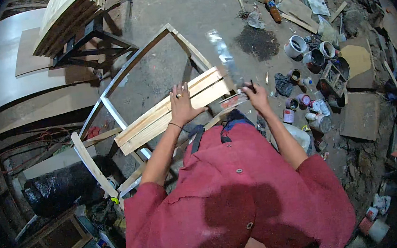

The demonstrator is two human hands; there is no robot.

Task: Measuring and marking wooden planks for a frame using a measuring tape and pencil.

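My left hand lies with fingers spread on top of pale wooden boards, pressing on them rather than wrapping round. The boards sit side by side, slanting across a wooden frame. At their right end, my right hand is closed on what looks like a hand saw. Its long shiny blade is smeared by motion and points away from me, beside the board ends. A flat piece with red and white marks shows next to my right fingers; whether it belongs to the saw is unclear.
Stacked wooden pieces rest on a dark stand at the far left, near a large pale sheet. Tins and a white bucket crowd the floor on the right. A black roll-like object lies to the left.
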